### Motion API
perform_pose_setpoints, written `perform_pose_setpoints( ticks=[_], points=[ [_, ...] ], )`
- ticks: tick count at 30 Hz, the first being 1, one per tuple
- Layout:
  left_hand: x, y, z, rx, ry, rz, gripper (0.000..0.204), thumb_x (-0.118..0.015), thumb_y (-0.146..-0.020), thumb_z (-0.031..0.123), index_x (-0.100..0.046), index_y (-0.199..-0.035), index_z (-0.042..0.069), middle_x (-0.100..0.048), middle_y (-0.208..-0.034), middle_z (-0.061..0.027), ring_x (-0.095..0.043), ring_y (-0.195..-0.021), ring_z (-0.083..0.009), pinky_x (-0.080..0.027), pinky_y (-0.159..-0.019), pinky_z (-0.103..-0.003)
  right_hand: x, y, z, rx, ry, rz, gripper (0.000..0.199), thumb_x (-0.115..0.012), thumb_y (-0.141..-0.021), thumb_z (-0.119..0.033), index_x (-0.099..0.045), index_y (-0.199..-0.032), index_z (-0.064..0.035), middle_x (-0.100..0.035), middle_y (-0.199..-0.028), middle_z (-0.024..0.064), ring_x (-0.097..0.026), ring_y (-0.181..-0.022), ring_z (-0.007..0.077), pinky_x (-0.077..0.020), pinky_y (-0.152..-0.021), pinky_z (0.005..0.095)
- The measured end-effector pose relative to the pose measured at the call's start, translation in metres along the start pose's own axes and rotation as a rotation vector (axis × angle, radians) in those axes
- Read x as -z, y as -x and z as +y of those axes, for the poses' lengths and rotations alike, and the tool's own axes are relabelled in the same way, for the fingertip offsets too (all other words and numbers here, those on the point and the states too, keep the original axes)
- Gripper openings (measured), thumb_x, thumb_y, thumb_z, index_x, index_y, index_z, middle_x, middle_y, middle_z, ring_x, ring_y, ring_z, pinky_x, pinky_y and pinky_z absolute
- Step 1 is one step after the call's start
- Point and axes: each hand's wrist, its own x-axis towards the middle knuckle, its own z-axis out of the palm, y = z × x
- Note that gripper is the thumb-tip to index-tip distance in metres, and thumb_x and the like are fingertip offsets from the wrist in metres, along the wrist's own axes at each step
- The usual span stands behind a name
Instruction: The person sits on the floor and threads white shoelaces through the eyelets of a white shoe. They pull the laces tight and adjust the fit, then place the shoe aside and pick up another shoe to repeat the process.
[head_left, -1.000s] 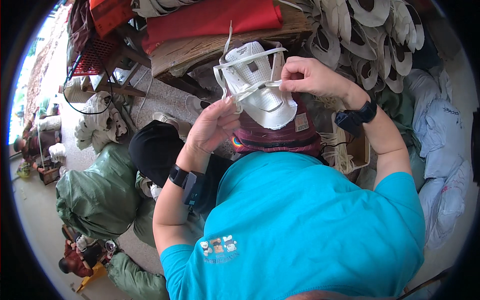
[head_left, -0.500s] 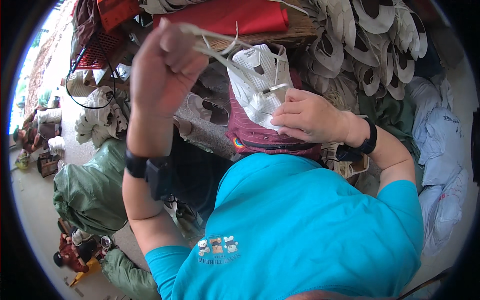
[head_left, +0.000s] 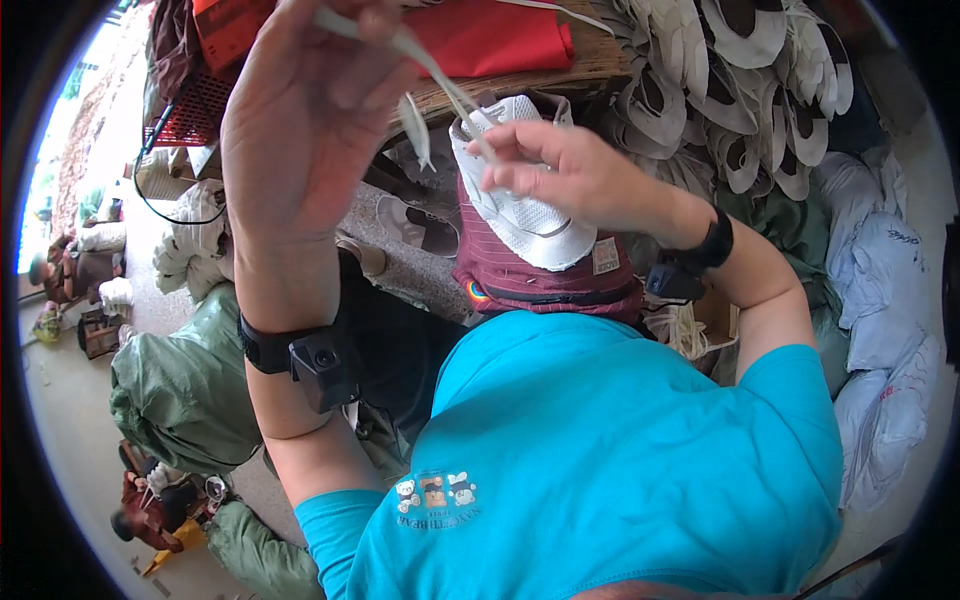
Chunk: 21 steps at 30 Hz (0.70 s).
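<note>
A white shoe upper [head_left: 553, 243] of perforated mesh lies over my thigh, on maroon striped cloth [head_left: 490, 265]. My left hand [head_left: 310, 125] is raised at the upper left, its fingers closed on a pale shoelace [head_left: 437, 72] that slants down to the upper. One loose lace end dangles beside the wooden edge. Over the upper's eyelet area, my right hand [head_left: 580, 180] has thumb and fingers closing round the lower part of the lace. That hand hides part of the lacing, and its fingertips are slightly blurred.
Red cloth [head_left: 500, 40] lies on a wooden bench [head_left: 590, 70] ahead. Bunches of pale shoe uppers [head_left: 740, 100] hang at the right, above white sacks [head_left: 880, 300]. A green sack [head_left: 190, 385] and a red basket [head_left: 190, 120] are at the left. Another person [head_left: 150, 510] sits at the lower left.
My left hand has risen nearer the camera, still with the lace. My right hand has moved left and up, from the upper's side to the lace, uncovering the toe end.
</note>
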Motion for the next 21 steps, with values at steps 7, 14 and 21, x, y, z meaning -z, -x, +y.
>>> perform_pose_setpoints(
  ticks=[7, 14, 21],
  points=[
    [0.109, 0.084, 0.026, -0.149, -0.097, 0.703, 0.035, -0.038, -0.107, 0.029, -0.056, -0.123, 0.003, -0.06, -0.114, -0.0108, -0.052, -0.086, -0.0149, -0.043, -0.082, -0.032, 0.096, -0.011, -0.005, -0.111, -0.774, 0.257, 0.017, -0.055, -0.099, -0.013, -0.062, -0.106, 0.0007, -0.056, -0.076, -0.0005, -0.054, -0.065, 0.0078, -0.0494, -0.066, 0.0241],
    [0.231, 0.223, 0.052, -0.115, 0.269, 0.67, 0.025, -0.042, -0.102, 0.02, -0.059, -0.09, 0.006, -0.049, -0.067, -0.0011, -0.044, -0.063, -0.0149, -0.039, -0.061, -0.029, 0.206, 0.047, 0.019, -0.237, -1.005, 0.364, 0.015, -0.05, -0.101, -0.009, -0.053, -0.107, 0.005, -0.034, -0.064, -0.0038, -0.034, -0.055, 0.0068, -0.0318, -0.053, 0.0224],
    [0.258, 0.283, 0.126, -0.368, -0.158, 1.225, 0.028, -0.04, -0.104, 0.02, -0.061, -0.099, 0.003, -0.04, -0.062, 0.0018, -0.034, -0.054, -0.0102, -0.029, -0.049, -0.025, 0.372, 0.13, 0.043, -0.213, -0.978, 0.918, 0.024, -0.038, -0.1, -0.001, -0.05, -0.119, 0.0073, -0.038, -0.067, -0.0005, -0.035, -0.053, 0.011, -0.0339, -0.054, 0.0243]
  ],
)
